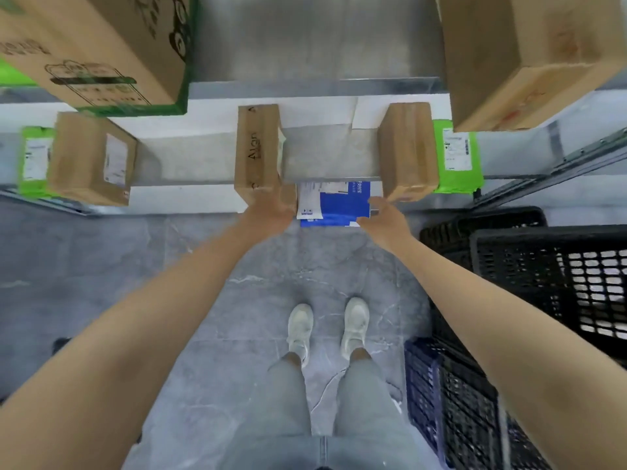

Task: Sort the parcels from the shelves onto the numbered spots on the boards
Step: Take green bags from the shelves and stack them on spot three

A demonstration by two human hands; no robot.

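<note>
A flat blue parcel (342, 205) with a white label sticks out from the lowest shelf, between two upright cardboard boxes. My right hand (383, 217) is at its right corner, fingers along the edge and thumb under the front. My left hand (273, 210) lies against the parcel's left edge, below the tall "Align" box (257, 152); its fingers are hidden, so I cannot see its hold. On the middle shelf also stand a brown box (407, 150), a labelled brown box (93, 159) and green parcels (458, 156), (34, 161). No numbered board is in view.
Two large cardboard boxes (101, 49), (529, 56) overhang the top shelf at left and right. Black slatted crates (549, 266) and a dark blue crate (420, 385) stand close on my right. My feet (327, 327) are on the grey tiled floor in front of the shelves.
</note>
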